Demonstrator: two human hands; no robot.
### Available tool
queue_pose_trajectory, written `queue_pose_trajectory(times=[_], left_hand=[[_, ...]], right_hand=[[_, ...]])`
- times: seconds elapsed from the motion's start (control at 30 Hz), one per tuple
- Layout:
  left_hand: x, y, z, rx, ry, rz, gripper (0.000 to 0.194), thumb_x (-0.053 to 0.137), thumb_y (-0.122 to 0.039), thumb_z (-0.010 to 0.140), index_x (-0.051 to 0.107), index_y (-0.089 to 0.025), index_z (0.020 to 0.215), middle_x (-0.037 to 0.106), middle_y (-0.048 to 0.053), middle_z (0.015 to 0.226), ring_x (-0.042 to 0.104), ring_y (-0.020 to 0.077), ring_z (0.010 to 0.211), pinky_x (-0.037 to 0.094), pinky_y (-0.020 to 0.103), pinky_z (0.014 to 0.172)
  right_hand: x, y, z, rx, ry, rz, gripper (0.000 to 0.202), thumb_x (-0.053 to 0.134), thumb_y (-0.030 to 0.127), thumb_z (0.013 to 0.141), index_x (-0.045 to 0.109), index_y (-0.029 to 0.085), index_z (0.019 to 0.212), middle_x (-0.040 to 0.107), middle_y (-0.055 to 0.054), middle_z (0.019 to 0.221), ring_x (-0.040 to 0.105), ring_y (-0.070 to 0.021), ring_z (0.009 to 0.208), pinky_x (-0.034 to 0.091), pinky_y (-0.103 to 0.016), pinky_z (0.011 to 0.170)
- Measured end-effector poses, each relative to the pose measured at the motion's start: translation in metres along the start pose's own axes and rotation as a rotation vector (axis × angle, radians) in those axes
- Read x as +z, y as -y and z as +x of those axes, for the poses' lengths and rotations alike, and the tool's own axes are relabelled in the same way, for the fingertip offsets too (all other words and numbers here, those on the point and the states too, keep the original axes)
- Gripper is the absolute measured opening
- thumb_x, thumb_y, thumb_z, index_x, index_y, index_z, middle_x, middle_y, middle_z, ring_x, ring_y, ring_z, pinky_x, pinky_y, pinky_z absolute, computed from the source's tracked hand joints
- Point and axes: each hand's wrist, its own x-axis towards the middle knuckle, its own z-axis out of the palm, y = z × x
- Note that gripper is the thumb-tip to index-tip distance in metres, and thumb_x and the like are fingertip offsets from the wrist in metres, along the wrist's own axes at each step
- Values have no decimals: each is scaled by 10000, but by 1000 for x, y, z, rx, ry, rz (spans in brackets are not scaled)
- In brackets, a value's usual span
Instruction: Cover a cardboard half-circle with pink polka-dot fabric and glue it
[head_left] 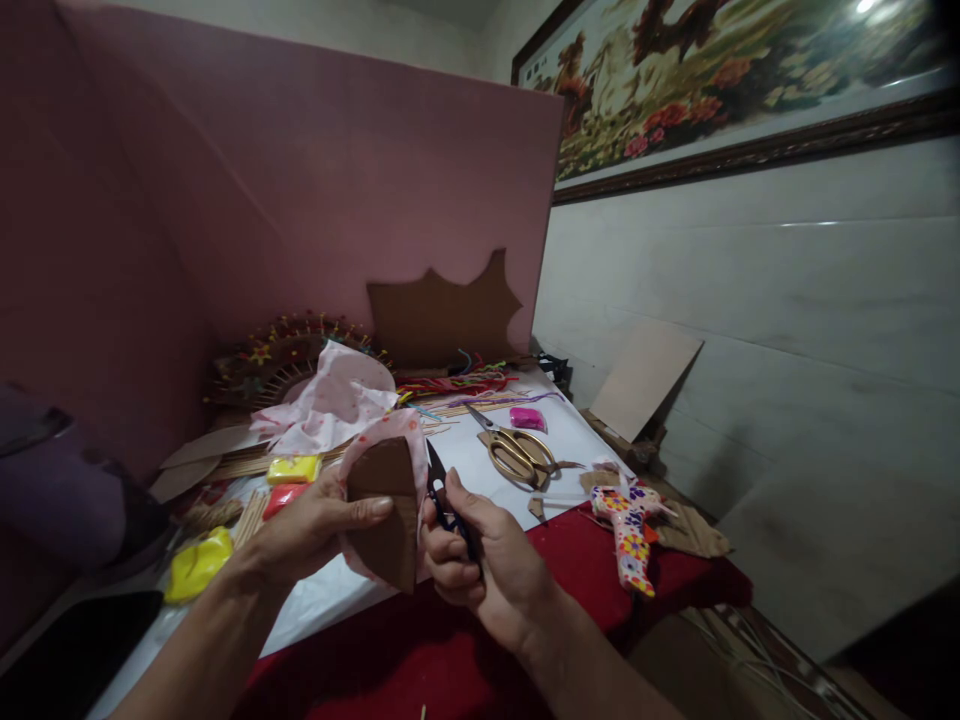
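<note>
A curved piece of brown cardboard (384, 500) lies against pink patterned cloth (409, 430), whose edge sticks out around it. My left hand (322, 520) grips both, with the thumb pressed on the cardboard's face. In my right hand (480, 550) is a pair of small dark thread snips (442, 492), the fingers wrapped round its handles. The blades point up and away, close beside the cloth's right edge; whether they touch it I cannot tell. Behind my hands, gold-handled scissors (517, 455) rest on a white sheet (457, 450).
A flower-patterned stuffed cloth shape (634, 530) lies at the right on the red tablecloth (570, 570). More pink cloth (330, 395), yellow clay packets (294, 468), a pink packet (528, 419) and coloured pipe cleaners (465, 380) are farther back. Cut cardboard (442, 315) leans on a pink panel (337, 170).
</note>
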Motion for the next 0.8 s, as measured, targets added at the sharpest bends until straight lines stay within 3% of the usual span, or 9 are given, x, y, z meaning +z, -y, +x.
queue_pose_trajectory(times=[0.27, 0.63, 0.8], left_hand=[[-4, 3, 1, -33, 37, -21, 614, 740, -107, 678, 501, -236, 1229, 707, 70, 915, 670, 204, 760, 543, 313, 707], [-8, 4, 1, -49, 88, -39, 380, 721, -94, 701, 624, -199, 1053, 717, 64, 855, 678, 198, 758, 544, 305, 721], [-9, 5, 1, -22, 103, -33, 405, 708, -86, 714, 616, -239, 1078, 718, 49, 884, 680, 204, 795, 544, 321, 739]], right_hand=[[5, -4, 2, -28, -17, 51, 378, 529, 515, 853, 498, 151, 756, 309, 103, 463, 133, -3, 332, 54, -132, 319], [7, 3, 0, -26, 17, 4, 398, 581, 528, 813, 527, 136, 782, 334, 97, 474, 166, 0, 340, 59, -127, 321], [7, 1, 2, -48, -5, 38, 369, 567, 494, 837, 518, 137, 754, 329, 97, 467, 164, -3, 332, 55, -137, 319]])
